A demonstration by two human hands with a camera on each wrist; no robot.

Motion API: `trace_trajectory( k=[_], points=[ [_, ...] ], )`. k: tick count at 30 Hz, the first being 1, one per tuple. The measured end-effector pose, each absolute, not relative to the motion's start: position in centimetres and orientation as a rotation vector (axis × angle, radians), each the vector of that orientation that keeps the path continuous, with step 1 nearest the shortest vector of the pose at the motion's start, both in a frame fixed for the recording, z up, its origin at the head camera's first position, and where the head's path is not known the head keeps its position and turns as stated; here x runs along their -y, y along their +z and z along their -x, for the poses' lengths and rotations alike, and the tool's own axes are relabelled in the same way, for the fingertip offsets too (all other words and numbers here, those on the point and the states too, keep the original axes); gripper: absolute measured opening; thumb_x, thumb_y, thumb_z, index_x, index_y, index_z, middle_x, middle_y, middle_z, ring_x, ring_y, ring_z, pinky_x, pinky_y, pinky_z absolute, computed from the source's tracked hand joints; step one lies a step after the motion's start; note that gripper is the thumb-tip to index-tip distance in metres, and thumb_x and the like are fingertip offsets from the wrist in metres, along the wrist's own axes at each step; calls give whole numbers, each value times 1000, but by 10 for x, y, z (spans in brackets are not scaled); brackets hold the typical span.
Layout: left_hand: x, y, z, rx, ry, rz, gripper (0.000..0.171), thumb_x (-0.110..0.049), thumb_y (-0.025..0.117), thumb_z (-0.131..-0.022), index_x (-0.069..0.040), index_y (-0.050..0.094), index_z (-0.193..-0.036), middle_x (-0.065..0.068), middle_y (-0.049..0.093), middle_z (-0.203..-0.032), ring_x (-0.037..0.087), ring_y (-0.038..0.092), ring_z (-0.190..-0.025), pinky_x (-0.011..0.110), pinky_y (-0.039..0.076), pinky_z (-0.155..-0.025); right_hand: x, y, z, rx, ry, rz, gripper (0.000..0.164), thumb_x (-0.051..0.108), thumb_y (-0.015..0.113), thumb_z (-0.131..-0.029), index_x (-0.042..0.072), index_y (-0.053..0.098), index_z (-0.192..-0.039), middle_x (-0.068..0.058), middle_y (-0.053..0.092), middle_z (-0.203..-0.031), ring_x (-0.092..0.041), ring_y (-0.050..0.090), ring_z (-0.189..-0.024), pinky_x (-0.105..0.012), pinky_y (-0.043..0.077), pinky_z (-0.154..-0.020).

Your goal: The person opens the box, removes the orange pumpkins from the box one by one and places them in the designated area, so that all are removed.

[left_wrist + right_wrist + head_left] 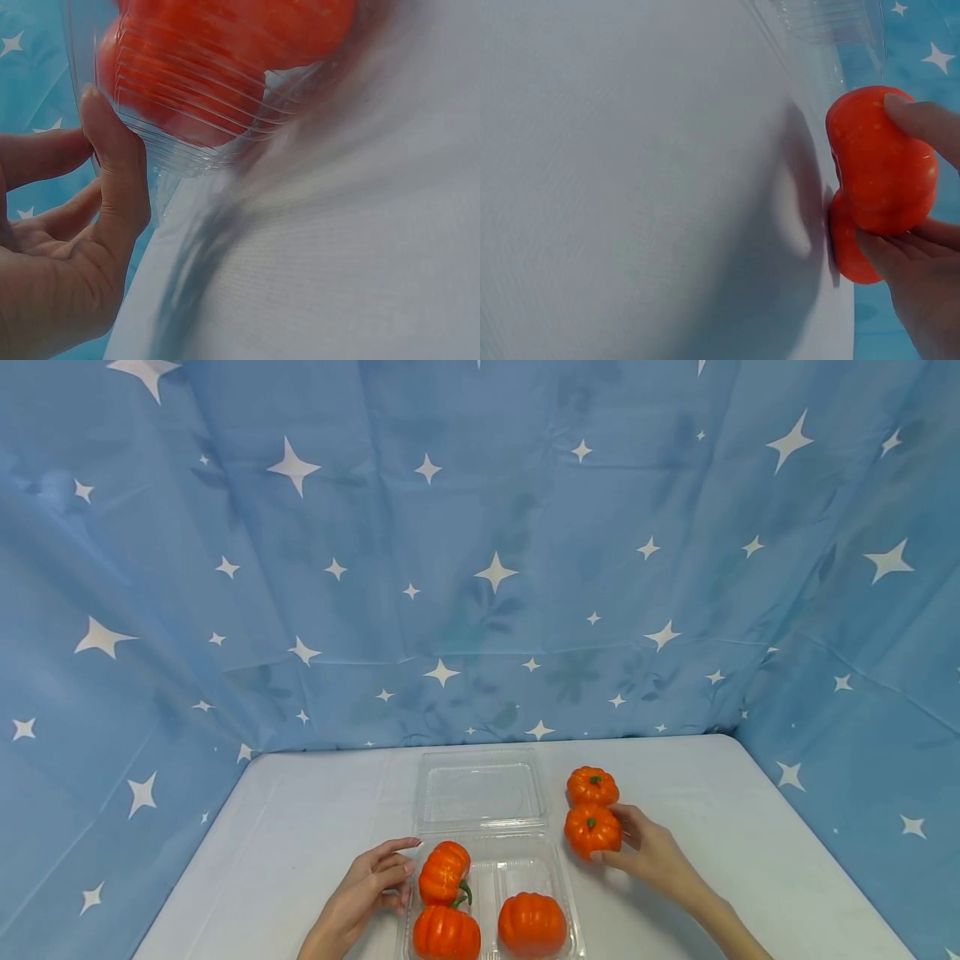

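Note:
A clear plastic clamshell container [483, 860] lies with its lid [482, 789] laid back behind it. Three small orange pumpkins sit inside: one at the back left [444, 871], another at the front left [447, 935], and a third at the front right [532, 925]. At the container's left rim, my left hand [367, 889] pinches the edge between thumb and finger, the thumb [112, 150] against the outside wall. My right hand [654, 853] grips a pumpkin [592, 832] by its sides, right of the container. Another pumpkin [592, 786] stands directly behind that one.
A white table [315, 827] bears everything. Blue curtains [480, 610] with white stars hang behind it and on both sides, close to the table's edges.

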State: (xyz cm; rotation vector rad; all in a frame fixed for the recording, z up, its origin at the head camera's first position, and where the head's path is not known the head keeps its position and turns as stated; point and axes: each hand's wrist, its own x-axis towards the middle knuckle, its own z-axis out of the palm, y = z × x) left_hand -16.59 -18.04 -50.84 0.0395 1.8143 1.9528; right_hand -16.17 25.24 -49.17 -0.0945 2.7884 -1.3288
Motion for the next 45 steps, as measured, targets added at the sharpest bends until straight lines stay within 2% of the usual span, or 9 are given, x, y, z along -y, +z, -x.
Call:
trace_trajectory(
  k=[17, 35, 45],
  points=[
    [181, -507, 166, -1811, 1948, -20, 61, -15, 62, -100, 5, 38, -153, 0, 64, -90, 11, 56, -67, 23, 52, -57, -235, -507, 167, -2861, -1317, 122, 74, 25, 93, -75, -5, 55, -131, -26, 63, -134, -39, 68, -116, -46, 58, -94],
    [181, -508, 165, -1801, 1959, -25, 62, -14, 62, -100, 5, 37, -153, -1, 63, -89, 11, 57, -66, 23, 52, -56, -232, -503, 164, -2904, -1223, 195, 88, 31, 92, -76, -10, 50, -142, -29, 58, -141, -42, 64, -122, -50, 54, -100],
    [180, -507, 165, -1810, 1953, -25, 62, -15, 62, -100, 5, 36, -154, -1, 62, -88, 11, 56, -66, 23, 52, -56, -226, -476, 150, -3031, -1198, 210, 63, 18, 87, -82, -1, 59, -136, -16, 66, -134, -35, 67, -117, -49, 56, -97]
  ],
)
